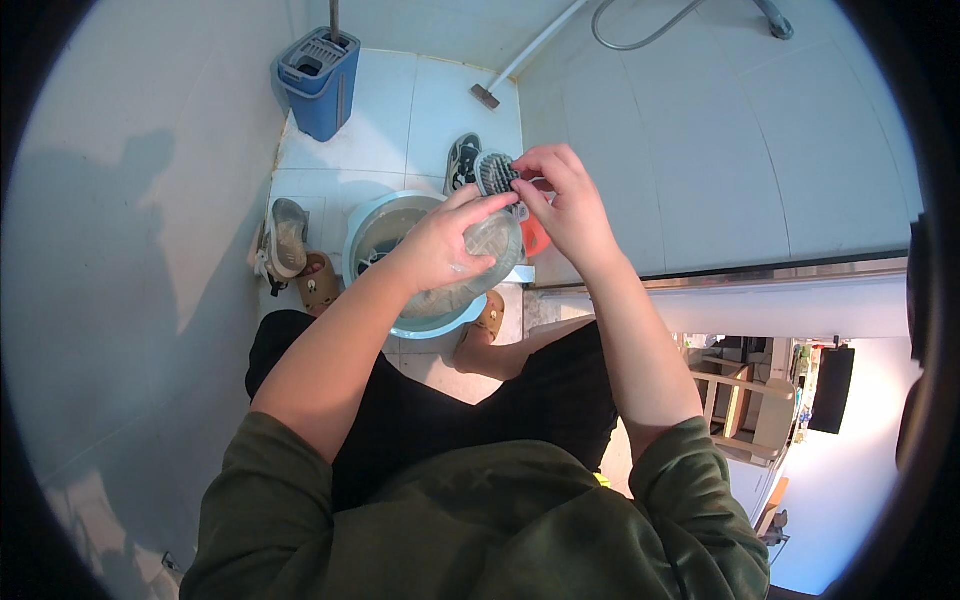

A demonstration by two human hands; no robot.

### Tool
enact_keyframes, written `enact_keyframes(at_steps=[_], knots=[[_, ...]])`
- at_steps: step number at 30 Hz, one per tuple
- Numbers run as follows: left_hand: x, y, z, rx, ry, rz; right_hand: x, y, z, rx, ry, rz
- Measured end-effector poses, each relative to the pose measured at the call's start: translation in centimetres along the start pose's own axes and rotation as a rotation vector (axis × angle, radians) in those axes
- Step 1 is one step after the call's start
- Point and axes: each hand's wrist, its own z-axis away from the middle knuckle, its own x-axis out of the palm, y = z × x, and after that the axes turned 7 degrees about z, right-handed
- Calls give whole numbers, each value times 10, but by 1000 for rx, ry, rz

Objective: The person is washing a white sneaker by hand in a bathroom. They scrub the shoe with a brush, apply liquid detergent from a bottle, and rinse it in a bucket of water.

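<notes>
My left hand [454, 240] grips a shoe [491, 244] with a pale translucent sole, tilted above a light blue basin [442, 330]. The thumb lies on the sole and the fingers reach along its far edge. Just past those fingers is a scrub brush [497, 171], its grey bristles turned up. My right hand [559, 191] has its thumb and fingertips pinched at the bristles' right edge. Whether the left fingers also support the brush is hidden. In the basin, cloudy water and a dark item with pale laces [375, 259] show partly behind my left arm.
A black-and-white sneaker [463, 161] stands beyond the basin, and a red-orange object [534, 236] is partly hidden at right. Left lies another shoe [287, 236]. A blue mop bucket [319, 90] and a long-handled floor brush [485, 96] stand farther back. Tan slippers [318, 281] are on my feet.
</notes>
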Motion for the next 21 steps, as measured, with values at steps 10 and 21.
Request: enact_keyframes(at_steps=[10, 21], knots=[[0, -3, 1, 29, 26, -14, 4, 10, -3, -71, -18, 74], [-4, -1, 2, -27, 40, 18, -32, 47, -50, 356, -154, -282]])
